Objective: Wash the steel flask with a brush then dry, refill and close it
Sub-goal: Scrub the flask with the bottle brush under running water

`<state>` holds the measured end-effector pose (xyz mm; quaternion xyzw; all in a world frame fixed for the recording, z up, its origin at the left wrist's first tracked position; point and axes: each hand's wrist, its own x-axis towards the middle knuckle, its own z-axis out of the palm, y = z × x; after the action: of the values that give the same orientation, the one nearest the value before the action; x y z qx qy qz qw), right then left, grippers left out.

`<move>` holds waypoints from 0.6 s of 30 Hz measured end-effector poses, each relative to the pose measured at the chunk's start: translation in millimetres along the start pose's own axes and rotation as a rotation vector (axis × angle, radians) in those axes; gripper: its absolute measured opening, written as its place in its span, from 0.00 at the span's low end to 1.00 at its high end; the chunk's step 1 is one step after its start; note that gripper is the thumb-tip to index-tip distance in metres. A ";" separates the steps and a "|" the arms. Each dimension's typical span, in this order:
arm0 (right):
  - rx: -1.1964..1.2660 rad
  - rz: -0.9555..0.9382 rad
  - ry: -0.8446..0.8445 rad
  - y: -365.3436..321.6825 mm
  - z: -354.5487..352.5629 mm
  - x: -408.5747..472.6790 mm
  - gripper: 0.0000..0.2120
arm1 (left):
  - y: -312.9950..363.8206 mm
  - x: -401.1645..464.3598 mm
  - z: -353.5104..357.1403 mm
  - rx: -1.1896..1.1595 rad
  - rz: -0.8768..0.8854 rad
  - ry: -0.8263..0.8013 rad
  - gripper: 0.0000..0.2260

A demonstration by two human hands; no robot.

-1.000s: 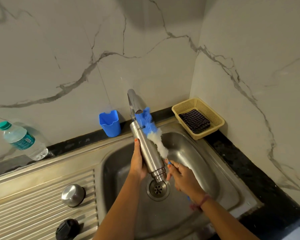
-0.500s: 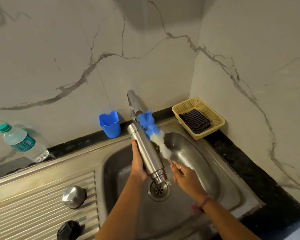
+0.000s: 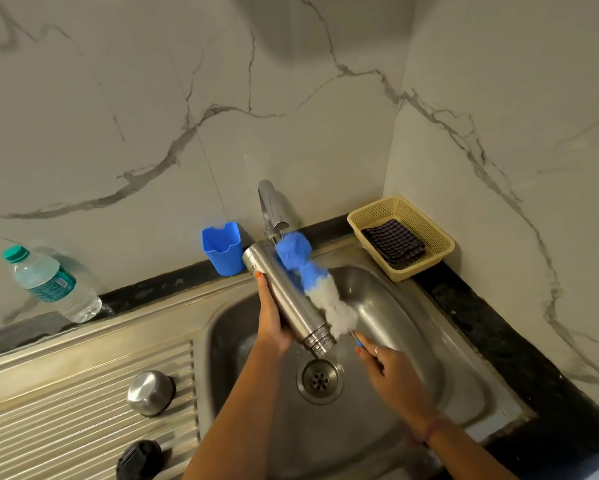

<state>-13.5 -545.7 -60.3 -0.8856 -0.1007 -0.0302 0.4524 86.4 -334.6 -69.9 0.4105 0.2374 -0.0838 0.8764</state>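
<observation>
Two hands are busy over the sink (image 3: 388, 306) in the middle of the frame; the step in hand looks like the washing, with the brush (image 3: 311, 289) rubbing the outside of the flask (image 3: 287, 299); drying, filling and closing are not yet done.

The left hand (image 3: 272, 320) has its fingers curled round the flask from the left side and holds it tilted, mouth down toward the drain (image 3: 319, 375), bottom up near the tap (image 3: 273, 209); the right hand (image 3: 384, 365) grips the brush handle at its low end, just right of the flask's mouth; the fluffy blue and white part lies along the flask's right side and touches it; both arms reach up from the bottom of the frame, and the hands are near each other but apart.

I think the next move calls for a firm hold on the wet flask, since it may slip, and then a rinse under the tap; after that the cloth (image 3: 393, 244) in the basket (image 3: 426, 261), at the right, could dry it; the water bottle (image 3: 48, 282) at the left could fill it; a steel cap (image 3: 150, 393) and a black lid (image 3: 138, 459) wait on the rack at lower left.
</observation>
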 end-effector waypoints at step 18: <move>-0.039 -0.013 -0.062 36.0 -32.4 -49.7 0.20 | 11.2 5.5 7.0 0.000 -0.020 0.099 0.44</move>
<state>-53.5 -599.9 -77.0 -0.8941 -0.1197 -0.0076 0.4315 97.5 -332.3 -61.0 0.4117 0.2847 -0.0719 0.8627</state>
